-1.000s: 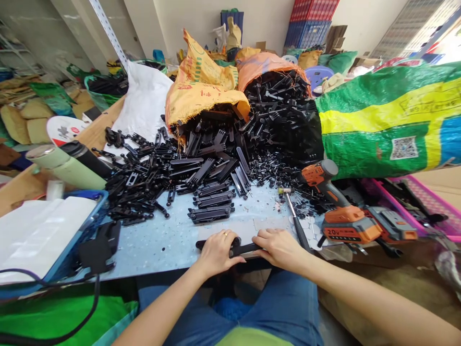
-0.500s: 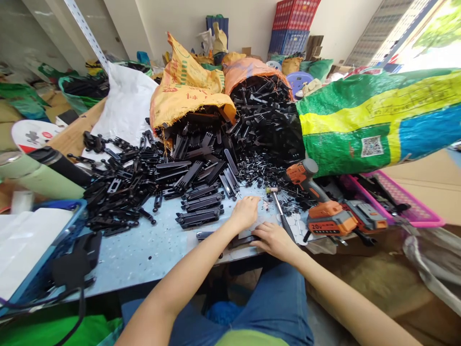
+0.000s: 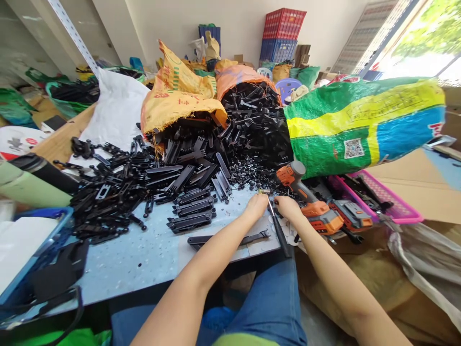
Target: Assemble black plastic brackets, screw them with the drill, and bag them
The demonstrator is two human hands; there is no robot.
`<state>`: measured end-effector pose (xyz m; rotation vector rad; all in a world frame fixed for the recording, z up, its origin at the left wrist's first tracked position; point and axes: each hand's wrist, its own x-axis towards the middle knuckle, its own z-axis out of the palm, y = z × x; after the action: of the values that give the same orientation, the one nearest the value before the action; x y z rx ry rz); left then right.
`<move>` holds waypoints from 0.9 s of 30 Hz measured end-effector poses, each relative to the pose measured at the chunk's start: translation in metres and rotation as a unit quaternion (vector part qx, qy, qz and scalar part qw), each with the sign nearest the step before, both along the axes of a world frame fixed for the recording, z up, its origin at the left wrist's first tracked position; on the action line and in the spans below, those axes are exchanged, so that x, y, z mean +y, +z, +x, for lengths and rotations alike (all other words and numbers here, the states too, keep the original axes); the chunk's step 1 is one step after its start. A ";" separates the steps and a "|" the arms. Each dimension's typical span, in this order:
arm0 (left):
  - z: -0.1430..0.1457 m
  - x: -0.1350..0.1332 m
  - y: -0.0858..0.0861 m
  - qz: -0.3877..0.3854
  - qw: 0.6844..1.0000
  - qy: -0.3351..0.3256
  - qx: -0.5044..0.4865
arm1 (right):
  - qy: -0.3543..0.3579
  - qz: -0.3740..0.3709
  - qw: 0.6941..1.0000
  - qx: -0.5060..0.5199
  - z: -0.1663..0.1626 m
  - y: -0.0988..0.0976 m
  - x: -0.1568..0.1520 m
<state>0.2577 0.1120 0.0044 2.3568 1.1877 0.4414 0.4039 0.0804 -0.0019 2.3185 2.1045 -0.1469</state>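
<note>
My left hand (image 3: 258,205) is closed just below the head of a hammer (image 3: 275,226), whose black handle points toward me. What its fingers hold, if anything, is hidden. On the other side of the hammer, my right hand (image 3: 288,207) has its fingers curled down among small black parts and screws; I cannot make out what is in them. A black forked arm (image 3: 256,237) lies at the table's front edge, partly covered by my left forearm. Another black flat piece (image 3: 198,240) shows left of that forearm. Stacked black folded arms (image 3: 190,222) lie farther left.
An orange cordless power tool (image 3: 319,216) stands to the right, before a pink basket (image 3: 403,211). Loose screws (image 3: 248,173) and black parts (image 3: 111,192) heap behind. Yellow (image 3: 183,108), orange (image 3: 245,74) and green (image 3: 324,144) sacks line the back. A blue bin (image 3: 66,218) sits left.
Both hands have left the black arm at the table edge and moved forward, the right one also past the hammer. The hammer now lies between them. The view has shifted slightly right.
</note>
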 end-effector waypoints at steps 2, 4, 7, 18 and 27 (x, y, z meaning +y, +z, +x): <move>-0.030 -0.006 0.012 -0.007 0.999 0.032 -0.041 | 0.001 0.004 1.000 -0.003 0.000 0.005 0.002; -0.078 -0.018 0.020 -0.015 0.994 0.076 -0.083 | 0.009 0.036 0.999 0.015 -0.007 0.009 -0.003; -0.164 -0.048 0.022 -0.062 0.977 0.148 -0.140 | 0.058 0.124 0.970 0.202 -0.041 0.010 -0.026; -0.258 -0.111 -0.009 -0.269 0.747 0.382 -0.474 | 0.192 0.171 0.861 0.440 -0.158 -0.003 -0.080; -0.262 -0.109 -0.006 -0.256 0.847 0.317 -0.340 | 0.299 0.175 0.887 0.304 -0.160 0.000 -0.087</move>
<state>-0.0039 0.0029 -0.0011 1.1442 1.4441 0.9390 0.2443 -0.0063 -0.0023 1.7619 3.2979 -0.5920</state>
